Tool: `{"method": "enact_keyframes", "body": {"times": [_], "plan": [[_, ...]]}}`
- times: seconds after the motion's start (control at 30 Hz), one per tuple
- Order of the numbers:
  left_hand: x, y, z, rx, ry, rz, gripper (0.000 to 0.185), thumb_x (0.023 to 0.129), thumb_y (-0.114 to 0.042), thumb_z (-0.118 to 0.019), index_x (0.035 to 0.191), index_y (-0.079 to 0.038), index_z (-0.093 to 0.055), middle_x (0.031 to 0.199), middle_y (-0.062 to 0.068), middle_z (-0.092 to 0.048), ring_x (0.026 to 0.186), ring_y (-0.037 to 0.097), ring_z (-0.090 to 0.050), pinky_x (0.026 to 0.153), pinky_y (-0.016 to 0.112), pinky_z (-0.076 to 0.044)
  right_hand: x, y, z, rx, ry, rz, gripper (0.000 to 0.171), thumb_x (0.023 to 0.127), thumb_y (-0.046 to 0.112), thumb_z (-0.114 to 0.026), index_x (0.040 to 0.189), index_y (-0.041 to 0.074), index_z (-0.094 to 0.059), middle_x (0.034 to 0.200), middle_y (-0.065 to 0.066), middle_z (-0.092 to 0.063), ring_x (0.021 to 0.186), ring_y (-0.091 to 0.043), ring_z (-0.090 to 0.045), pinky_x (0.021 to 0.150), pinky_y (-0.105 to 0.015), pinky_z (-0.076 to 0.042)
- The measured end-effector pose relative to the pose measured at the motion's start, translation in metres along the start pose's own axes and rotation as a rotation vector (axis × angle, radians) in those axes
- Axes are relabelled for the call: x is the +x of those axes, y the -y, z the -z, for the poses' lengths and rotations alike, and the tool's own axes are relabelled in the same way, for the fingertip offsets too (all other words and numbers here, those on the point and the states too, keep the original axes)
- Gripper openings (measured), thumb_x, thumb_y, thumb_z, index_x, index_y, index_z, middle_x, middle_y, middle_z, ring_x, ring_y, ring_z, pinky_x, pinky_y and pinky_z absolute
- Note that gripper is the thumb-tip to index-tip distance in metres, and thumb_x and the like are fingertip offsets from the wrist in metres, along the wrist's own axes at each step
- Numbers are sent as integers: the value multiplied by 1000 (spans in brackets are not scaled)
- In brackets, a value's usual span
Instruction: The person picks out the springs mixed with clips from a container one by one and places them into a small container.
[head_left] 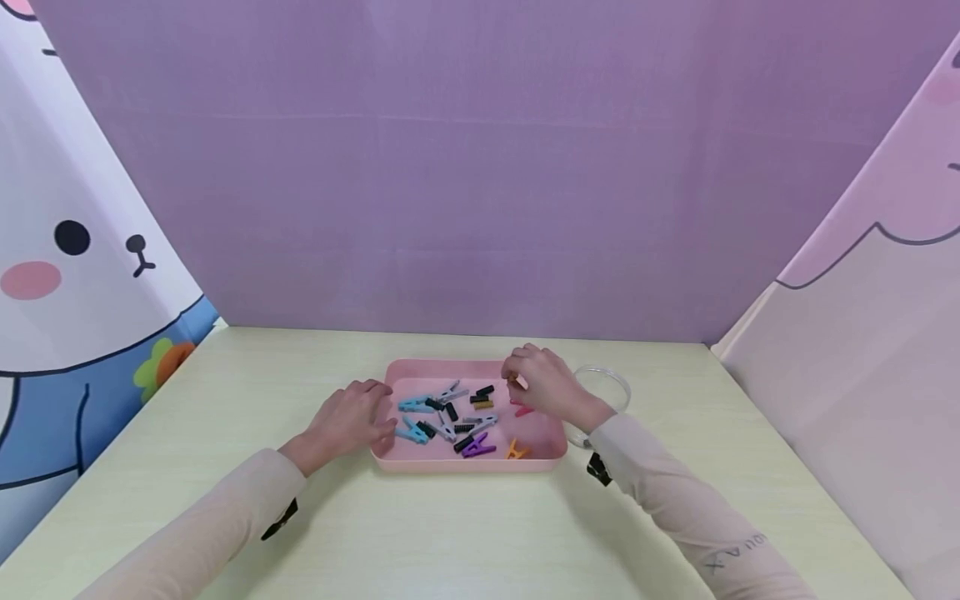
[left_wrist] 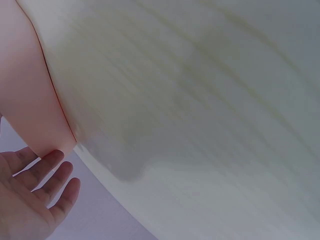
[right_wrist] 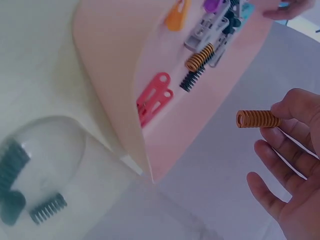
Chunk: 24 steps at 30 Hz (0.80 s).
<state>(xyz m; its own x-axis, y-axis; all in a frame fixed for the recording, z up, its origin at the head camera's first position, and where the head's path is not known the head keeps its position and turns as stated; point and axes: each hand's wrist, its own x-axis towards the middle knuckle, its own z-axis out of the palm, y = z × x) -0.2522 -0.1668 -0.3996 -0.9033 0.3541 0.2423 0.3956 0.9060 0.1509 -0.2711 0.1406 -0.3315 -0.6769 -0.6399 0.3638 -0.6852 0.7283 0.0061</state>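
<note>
A pink tray [head_left: 468,467] holds plastic clips and small coil springs mixed together. My left hand [head_left: 345,422] rests at its left edge, the fingertips touching the rim, and carries nothing. Above the tray's right side, my right hand [head_left: 546,383] pinches a gold coil spring [right_wrist: 257,119] between thumb and fingertips. Below that hand lies a red clip [right_wrist: 154,97]. Another gold spring [head_left: 483,406] is in the tray among several black springs [head_left: 452,412]. Light blue clips [head_left: 412,405], grey clips [head_left: 486,423], a purple clip [head_left: 477,447] and an orange clip [head_left: 517,450] lie about it.
To the tray's right stands a clear round dish [head_left: 624,385], partly hidden by the right forearm. Black springs [right_wrist: 48,208] show in it in the right wrist view. A pale wooden table [head_left: 435,533] carries everything, with a purple panel [head_left: 480,208] behind.
</note>
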Motion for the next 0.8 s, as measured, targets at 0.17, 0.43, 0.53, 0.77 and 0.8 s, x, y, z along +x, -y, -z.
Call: {"method": "enact_keyframes", "body": {"times": [0.17,0.43,0.53,0.77,0.8], "plan": [[0,0,0,4,-3,-6,53,78,-39,-64,116,-3,-57,117,14,-59,103,32,-56,79,43,-51,-2,-5,8,7,-17,-27,6,76,9,-68,81,12,-67,78,4,-62,72,-11,-52,66,-26,-46],[0,1,0,11,0,-9,53,78,-40,-65,116,-4,-57,117,14,-59,104,32,-56,79,43,-52,-14,-17,21,24,-59,-62,7,75,9,-68,81,12,-66,78,3,-62,75,-14,-55,65,-27,-48],[-1,1,0,12,3,-11,54,77,-40,-65,116,-4,-57,117,14,-59,104,32,-56,79,43,-52,-20,-23,27,39,-87,-80,7,75,9,-68,81,13,-66,78,4,-61,77,-13,-55,65,-27,-48],[-1,0,1,18,-16,-31,53,77,-40,-65,115,-3,-58,115,14,-60,102,32,-57,76,41,-53,-33,-35,39,66,-127,-118,9,75,6,-67,83,10,-65,80,1,-63,78,-15,-55,66,-32,-48],[-1,1,1,19,-19,-34,53,77,-40,-65,115,-3,-58,115,14,-60,102,31,-57,76,41,-53,-35,-37,41,67,-127,-129,9,75,7,-67,83,10,-65,81,1,-63,79,-15,-56,67,-32,-48]]}}
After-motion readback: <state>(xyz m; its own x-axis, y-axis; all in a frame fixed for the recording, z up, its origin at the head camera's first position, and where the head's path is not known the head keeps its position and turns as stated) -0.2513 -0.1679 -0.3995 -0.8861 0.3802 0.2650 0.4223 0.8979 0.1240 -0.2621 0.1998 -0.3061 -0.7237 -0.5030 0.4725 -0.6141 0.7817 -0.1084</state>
